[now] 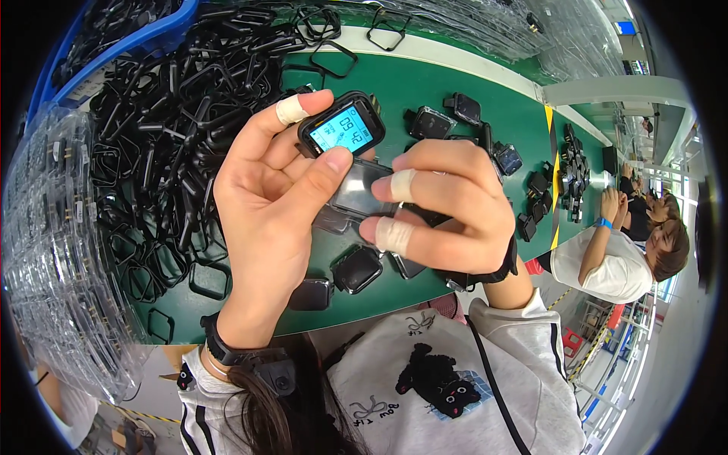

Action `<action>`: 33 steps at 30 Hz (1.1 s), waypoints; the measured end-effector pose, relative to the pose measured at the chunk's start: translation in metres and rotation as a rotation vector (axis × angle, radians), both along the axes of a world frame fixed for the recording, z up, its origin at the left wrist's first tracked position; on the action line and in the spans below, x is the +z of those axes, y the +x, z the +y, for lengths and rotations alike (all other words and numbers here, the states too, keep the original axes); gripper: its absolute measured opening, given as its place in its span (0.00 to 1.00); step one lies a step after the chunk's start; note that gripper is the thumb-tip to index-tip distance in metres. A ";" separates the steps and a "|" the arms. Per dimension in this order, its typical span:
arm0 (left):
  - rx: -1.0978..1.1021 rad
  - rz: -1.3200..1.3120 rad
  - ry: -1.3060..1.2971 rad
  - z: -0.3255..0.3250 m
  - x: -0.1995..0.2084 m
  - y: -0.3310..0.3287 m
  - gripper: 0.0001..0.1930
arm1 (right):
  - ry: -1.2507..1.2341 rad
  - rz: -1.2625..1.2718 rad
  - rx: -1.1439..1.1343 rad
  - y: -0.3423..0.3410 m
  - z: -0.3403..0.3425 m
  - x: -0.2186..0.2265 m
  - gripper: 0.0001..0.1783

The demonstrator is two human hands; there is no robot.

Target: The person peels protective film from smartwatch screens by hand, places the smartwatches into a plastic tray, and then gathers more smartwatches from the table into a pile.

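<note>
My left hand (265, 178) grips a small black digital device (345, 129) with rounded corners and a lit blue screen. Its thumb presses on the lower edge and the taped index finger lies along the side. Just below the device, a clear plastic piece (356, 193), like a thin cover, is held at its right edge by my right hand (455, 205). That hand's fingers are curled, two of them taped, and slightly blurred. Under the hands lie several black devices, among them one in shiny film (356, 269) and another (311, 294) near the table's front edge.
A large heap of black frames (189, 114) covers the left of the green table (409, 80). Stacked clear trays (57, 258) stand far left, beside a blue bin (129, 42). More devices (572, 174) lie right, past a yellow-black tape line (555, 167). A co-worker (614, 258) sits at the right.
</note>
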State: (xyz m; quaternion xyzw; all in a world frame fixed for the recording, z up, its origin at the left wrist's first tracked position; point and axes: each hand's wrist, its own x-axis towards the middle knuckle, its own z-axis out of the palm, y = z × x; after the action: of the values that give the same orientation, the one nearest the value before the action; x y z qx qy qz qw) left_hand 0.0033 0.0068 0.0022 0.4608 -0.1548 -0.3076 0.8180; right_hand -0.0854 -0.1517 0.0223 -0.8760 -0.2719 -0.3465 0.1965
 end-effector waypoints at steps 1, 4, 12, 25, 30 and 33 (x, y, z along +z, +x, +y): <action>-0.001 0.000 0.000 -0.001 0.000 0.000 0.21 | 0.008 0.025 0.002 -0.002 0.002 0.001 0.16; 0.008 0.021 -0.010 -0.004 0.002 -0.002 0.22 | 0.091 0.105 -0.046 -0.003 0.001 0.015 0.09; -0.169 0.061 -0.107 -0.005 0.004 -0.006 0.28 | 0.614 0.312 -0.168 0.005 -0.001 0.019 0.08; -0.136 0.067 -0.129 -0.008 -0.002 -0.011 0.25 | 0.205 0.033 -0.217 0.011 -0.005 0.001 0.15; -0.079 0.029 -0.121 -0.007 -0.003 -0.011 0.22 | 0.217 0.055 -0.223 0.010 0.001 -0.001 0.16; -0.092 0.113 -0.120 -0.008 -0.001 -0.012 0.20 | 0.398 0.145 -0.197 0.007 0.002 -0.005 0.15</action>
State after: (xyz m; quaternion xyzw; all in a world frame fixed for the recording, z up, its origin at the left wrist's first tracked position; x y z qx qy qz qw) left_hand -0.0092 -0.0014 0.0012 0.3854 -0.1473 -0.3605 0.8365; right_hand -0.0784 -0.1500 0.0169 -0.8649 -0.0969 -0.3470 0.3495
